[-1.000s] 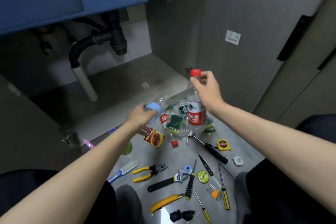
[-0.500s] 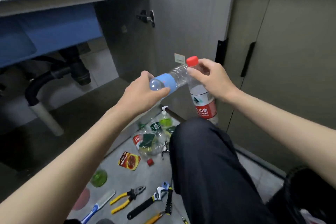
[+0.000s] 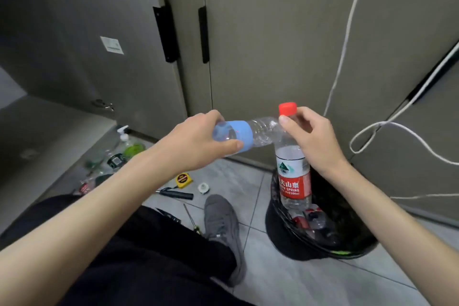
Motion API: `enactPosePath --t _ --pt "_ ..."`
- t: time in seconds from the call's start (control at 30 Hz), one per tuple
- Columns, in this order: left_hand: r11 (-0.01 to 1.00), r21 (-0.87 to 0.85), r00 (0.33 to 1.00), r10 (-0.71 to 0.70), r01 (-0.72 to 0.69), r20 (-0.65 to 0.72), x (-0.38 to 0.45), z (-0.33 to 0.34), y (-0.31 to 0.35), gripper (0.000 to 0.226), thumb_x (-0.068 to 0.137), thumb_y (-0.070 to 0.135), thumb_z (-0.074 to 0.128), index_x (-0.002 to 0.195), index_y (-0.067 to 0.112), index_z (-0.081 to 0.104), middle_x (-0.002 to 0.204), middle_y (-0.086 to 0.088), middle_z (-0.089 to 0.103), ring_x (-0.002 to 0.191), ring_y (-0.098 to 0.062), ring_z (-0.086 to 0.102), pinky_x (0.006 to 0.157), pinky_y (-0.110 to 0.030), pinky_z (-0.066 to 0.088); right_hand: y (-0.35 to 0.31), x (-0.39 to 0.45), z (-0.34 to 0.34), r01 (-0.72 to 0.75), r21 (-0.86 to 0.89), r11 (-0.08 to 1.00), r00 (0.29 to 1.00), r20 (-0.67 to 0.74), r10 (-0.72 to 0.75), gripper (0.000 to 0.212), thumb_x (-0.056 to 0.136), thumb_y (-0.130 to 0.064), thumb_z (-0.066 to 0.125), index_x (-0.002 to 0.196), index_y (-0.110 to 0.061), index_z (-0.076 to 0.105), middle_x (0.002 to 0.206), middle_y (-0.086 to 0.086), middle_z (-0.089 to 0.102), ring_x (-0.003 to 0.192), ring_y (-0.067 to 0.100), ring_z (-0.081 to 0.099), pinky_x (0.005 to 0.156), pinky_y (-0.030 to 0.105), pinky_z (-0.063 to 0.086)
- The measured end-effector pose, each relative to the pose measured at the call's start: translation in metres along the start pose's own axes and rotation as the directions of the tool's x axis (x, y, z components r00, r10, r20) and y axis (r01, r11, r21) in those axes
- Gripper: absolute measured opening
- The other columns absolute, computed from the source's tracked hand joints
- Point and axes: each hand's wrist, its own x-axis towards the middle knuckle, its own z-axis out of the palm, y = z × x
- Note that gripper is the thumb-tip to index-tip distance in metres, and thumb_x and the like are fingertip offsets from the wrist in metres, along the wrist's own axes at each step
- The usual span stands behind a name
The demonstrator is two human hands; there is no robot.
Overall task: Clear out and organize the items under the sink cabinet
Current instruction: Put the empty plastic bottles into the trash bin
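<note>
1. The left hand is wrapped around the base end of a clear bottle with a blue label, held lying sideways, its neck end pointing right.
2. The right hand pinches the neck of a second clear bottle, just under its red cap. It hangs upright above the black-lined bin on the right.
3. The neck end of the sideways bottle meets the upright one near its shoulder; whether they actually touch I cannot tell.
4. Done so far, as I judge it: several things are out of the cabinet and lie on the floor tiles. The bin already holds crumpled clear plastic and something red.
5. Left to do: neither bottle has been dropped yet. Near the cabinet's edge at the left lie a pump bottle, more clear bottles and a green item. Nearer are a yellow tape measure, a small white round thing, a black-handled tool and a screwdriver beside a grey shoe. Sorting looks well short of finished.
6. Writing: the red label on the upright bottle shows white Chinese characters, "SPRING" below them, and a green mountain logo above. The smaller print is too fine to be sure of. The sticker on the open cabinet door is illegible.
</note>
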Motion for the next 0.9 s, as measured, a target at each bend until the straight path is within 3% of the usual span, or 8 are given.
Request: enactPosePath --t 0.17,0.27,0.37,0.53,0.63,0.77,0.9 --pt "0.993 0.061 0.985 0.090 -0.100 0.148 0.019 0.052 0.036 0.062 0.082 0.071 0.055 0.126 0.028 0.048 0.112 0.005 0.053 0.104 -0.022 0.056 0.079 -0.035 0.044 0.029 -0.027 -0.053 -0.022 -0.138 0.990 0.993 -0.115 0.006 0.014 0.089 -0.033 0.072 0.099 -0.024 0.070 0.091 -0.011 0.069 0.079 -0.002 0.059 0.074 0.010 0.042" --pt "0.996 0.021 0.969 0.076 -0.083 0.234 0.029 0.089 0.058 0.060 0.092 0.062 0.050 0.134 0.019 0.042 0.123 -0.005 0.048 0.114 -0.032 0.053 0.097 -0.043 0.044 0.056 -0.036 -0.071 -0.096 -0.347 0.933 0.993 -0.100 0.065 0.016 0.087 -0.036 0.075 0.098 -0.026 0.069 0.092 -0.010 0.066 0.082 0.005 0.060 0.076 0.022 0.046" --pt "0.998 -0.043 0.952 0.053 -0.042 0.303 0.037 0.125 0.075 0.052 0.101 0.049 0.045 0.136 0.012 0.035 0.129 -0.012 0.041 0.117 -0.040 0.051 0.098 -0.044 0.041 0.083 -0.044 -0.083 -0.201 -0.537 0.819 0.979 -0.073 0.192 0.021 0.082 -0.034 0.077 0.101 -0.027 0.071 0.093 -0.008 0.063 0.090 0.019 0.062 0.081 0.039 0.049" --pt "0.996 -0.084 0.938 0.061 -0.034 0.342 0.042 0.173 0.100 0.062 0.099 0.037 0.052 0.148 0.014 0.022 0.132 -0.014 0.033 0.115 -0.046 0.050 0.098 -0.045 0.041 0.112 -0.069 -0.104 -0.316 -0.630 0.709 0.922 -0.027 0.387 0.038 0.076 -0.026 0.077 0.111 -0.037 0.067 0.107 -0.013 0.061 0.103 0.020 0.061 0.082 0.034 0.045" --pt "0.995 0.020 0.918 0.082 -0.097 0.389 0.031 0.193 0.101 0.064 0.096 0.034 0.056 0.149 0.018 0.024 0.128 -0.014 0.035 0.112 -0.046 0.050 0.096 -0.050 0.045 0.121 -0.084 -0.103 -0.355 -0.632 0.688 0.876 0.033 0.482 0.033 0.077 -0.033 0.075 0.109 -0.037 0.068 0.110 -0.016 0.062 0.107 0.016 0.062 0.093 0.039 0.049" --pt "0.995 0.065 0.898 0.045 -0.081 0.438 0.018 0.209 0.080 0.053 0.094 0.036 0.058 0.136 0.014 0.036 0.121 -0.013 0.039 0.109 -0.042 0.053 0.092 -0.051 0.049 0.119 -0.089 -0.098 -0.400 -0.492 0.774 0.910 -0.114 0.398 0.011 0.083 -0.032 0.071 0.087 -0.042 0.068 0.095 -0.018 0.069 0.091 0.004 0.065 0.088 0.037 0.053" --pt "0.998 -0.048 0.911 -0.011 0.034 0.412 0.014 0.206 0.080 0.081 0.086 0.059 0.061 0.149 0.020 0.026 0.135 -0.008 0.037 0.121 -0.039 0.049 0.097 -0.045 0.046 0.108 -0.076 -0.085 -0.389 -0.454 0.802 0.918 -0.111 0.382 0.009 0.084 -0.031 0.068 0.085 -0.039 0.071 0.084 -0.019 0.072 0.083 -0.001 0.066 0.084 0.036 0.055"
